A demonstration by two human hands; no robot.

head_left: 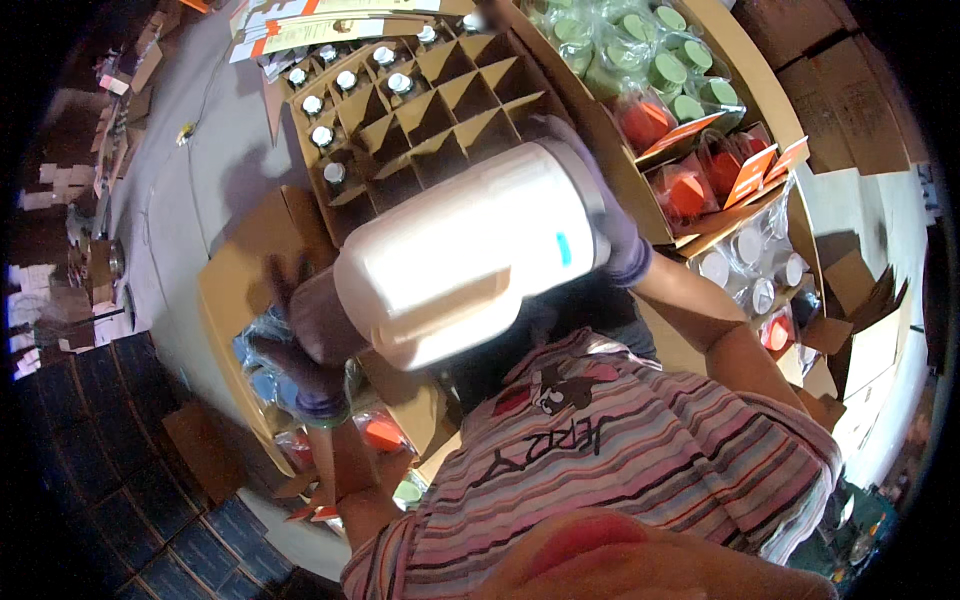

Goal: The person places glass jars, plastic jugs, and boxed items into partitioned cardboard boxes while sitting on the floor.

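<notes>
One large white plastic jug (470, 260) is held in mid-frame, above the surface (175, 160), between two gloved hands. Long axis runs roughly lower left to upper right; base toward the left hand (310, 340), neck end toward the right hand (610, 215). A small blue mark is seen on its side near the upper-right end. The cap is not visible, hidden behind the right hand.

Left hand fingers (285, 275) are spread and pressed flat against the base end; right hand fingers are wrapped around the neck end, closed on it.

Behind the jug: one cardboard divider box (440, 110) with diagonal cells. About nine white-capped bottles (345, 80) are counted in the upper-left cells; the other visible cells are unfilled.

Upper right: one cardboard tray (730, 50) is packed with bagged green-lidded jars (668, 70), roughly eight visible. Below these, about four bagged red-orange items with orange tags (750, 175) are seen, then several bagged white-lidded jars (750, 245), exact count unclear.

Top edge: flat white sheets with orange stripes (310, 25) are laid out. Lower left: bagged blue items (262, 380) are partly hidden by the left hand.
</notes>
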